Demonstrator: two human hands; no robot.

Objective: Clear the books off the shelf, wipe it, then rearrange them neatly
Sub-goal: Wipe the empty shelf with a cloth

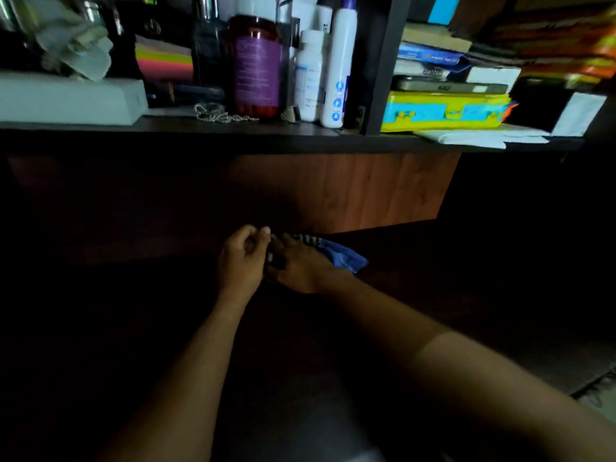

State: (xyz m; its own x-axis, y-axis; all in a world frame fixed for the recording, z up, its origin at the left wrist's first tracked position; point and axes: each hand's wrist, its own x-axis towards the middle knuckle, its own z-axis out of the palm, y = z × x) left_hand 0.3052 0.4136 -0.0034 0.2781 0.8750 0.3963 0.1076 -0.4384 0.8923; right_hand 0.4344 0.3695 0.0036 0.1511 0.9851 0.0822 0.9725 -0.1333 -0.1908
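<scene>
Fingers of the left hand (241,258) are curled inward, thumb tip meeting the fingertips at the edge of the striped blue cloth (336,253); it appears to pinch that edge, though the dim light leaves this uncertain. Fingers of the right hand (300,266) lie spread and nearly straight, pressed flat on the cloth. The cloth rests on the dark lower shelf (416,248), in front of the wood back panel (350,188). Stacked books (446,110) lie flat on the upper shelf (233,133), right of the divider (383,65). Bottles (256,68) stand left of it.
</scene>
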